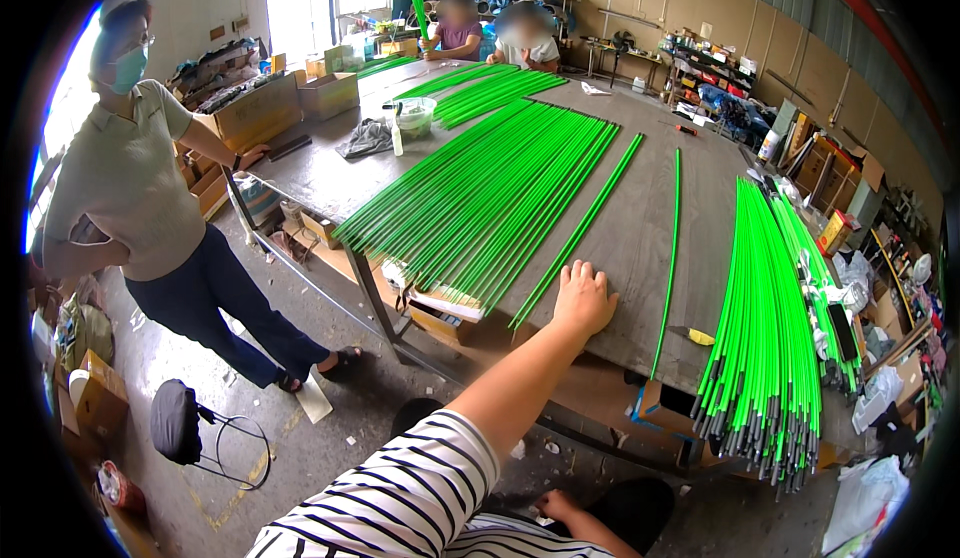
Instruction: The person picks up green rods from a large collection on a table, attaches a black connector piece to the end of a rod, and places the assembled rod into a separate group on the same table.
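1. The rods are best kept straight and side by side, it is judged, so that each one can be told apart and none is crossed over its neighbour.
2. Where a rod is moved, it should be lifted or rolled lightly along its length, since so slim a shaft would probably be flexed by pressure at 1 end.
3. The yellow-handled cutter (697, 336), lying between the single rod and the bundle, should be given room by the fingers.
4. The left hand (586, 298) is spread palm down at the near side of the dark grey wood-grain tabletop (645, 208); no rod is gripped by it.
5. The right hand (558, 505) is held low, near the lap, well apart from the left; whether its fingers are closed cannot be told.
6. Just left of the left hand, a narrow group of slim green rods with dark ends (585, 220) is laid; farther left, a wide row of green rods (500, 183) is spread.
7. To the right, 1 single slim green rod (671, 258) is set apart, and beyond it a thick bundle of dark-tipped green rods (760, 348) is heaped.
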`<state>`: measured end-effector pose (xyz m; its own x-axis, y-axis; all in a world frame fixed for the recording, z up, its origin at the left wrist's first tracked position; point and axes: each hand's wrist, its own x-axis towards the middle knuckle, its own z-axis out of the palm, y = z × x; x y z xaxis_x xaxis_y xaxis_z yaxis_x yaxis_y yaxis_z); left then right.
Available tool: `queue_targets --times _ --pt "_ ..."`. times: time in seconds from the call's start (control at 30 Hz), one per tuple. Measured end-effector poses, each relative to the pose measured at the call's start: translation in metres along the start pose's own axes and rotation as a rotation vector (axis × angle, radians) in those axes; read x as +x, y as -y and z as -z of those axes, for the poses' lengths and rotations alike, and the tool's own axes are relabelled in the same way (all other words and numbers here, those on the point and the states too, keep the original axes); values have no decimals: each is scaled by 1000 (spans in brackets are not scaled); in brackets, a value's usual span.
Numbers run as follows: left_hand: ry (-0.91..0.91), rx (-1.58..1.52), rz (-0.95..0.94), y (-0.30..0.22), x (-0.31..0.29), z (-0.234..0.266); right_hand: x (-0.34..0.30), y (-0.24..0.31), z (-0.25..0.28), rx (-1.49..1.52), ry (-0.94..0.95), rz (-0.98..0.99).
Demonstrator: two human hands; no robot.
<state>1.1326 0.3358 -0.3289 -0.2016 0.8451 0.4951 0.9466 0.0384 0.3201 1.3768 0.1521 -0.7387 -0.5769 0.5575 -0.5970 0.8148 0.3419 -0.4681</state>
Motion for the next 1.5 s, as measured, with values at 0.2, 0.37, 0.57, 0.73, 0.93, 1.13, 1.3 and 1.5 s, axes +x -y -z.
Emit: queue_targets --times 0.2,0.37,0.57,0.73,0.93,1.13,1.3,1.5 --pt "-98 -158 -72 6 3 -1 0 6 -3 24 -49 -4" --pt "-50 -260 142 8 3 7 -7 15 8 5 -30 19" --pt "22 -219 128 5 2 11 -11 17 12 -10 -40 9" --pt "50 -179 141 4 2 12 -13 19 13 28 -31 17" --pt "22 -265 169 7 3 9 -13 21 15 -13 -24 9" --pt "-17 -339 185 7 4 7 -14 23 19 -22 0 -8" --pt "9 -331 185 8 3 12 -16 25 21 -14 -20 21" --pt "-12 -373 189 9 1 12 -10 20 13 -9 -40 12"
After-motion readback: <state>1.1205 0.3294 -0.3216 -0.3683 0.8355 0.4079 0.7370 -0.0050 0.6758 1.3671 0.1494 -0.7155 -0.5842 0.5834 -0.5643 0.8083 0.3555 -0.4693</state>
